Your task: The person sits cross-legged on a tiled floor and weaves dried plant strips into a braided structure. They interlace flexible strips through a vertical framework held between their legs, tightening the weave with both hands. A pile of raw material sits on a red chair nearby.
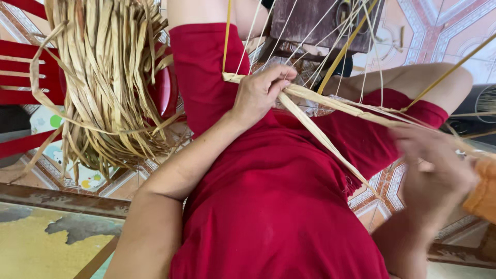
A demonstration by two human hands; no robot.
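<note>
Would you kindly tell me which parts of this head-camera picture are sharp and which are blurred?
In the head view, the left hand pinching the pale flat straw strands is sharp; the right hand is smeared by motion blur; daylight is soft, without glare.

A home craft corner is suggested, where weaving is done by hand on the floor. Patterned floor tiles (439,26) are seen, a bundle of dried straw strips (108,82) is draped over a red plastic chair (20,72), and a worn wooden stool (310,20) is strung with cords.
</note>
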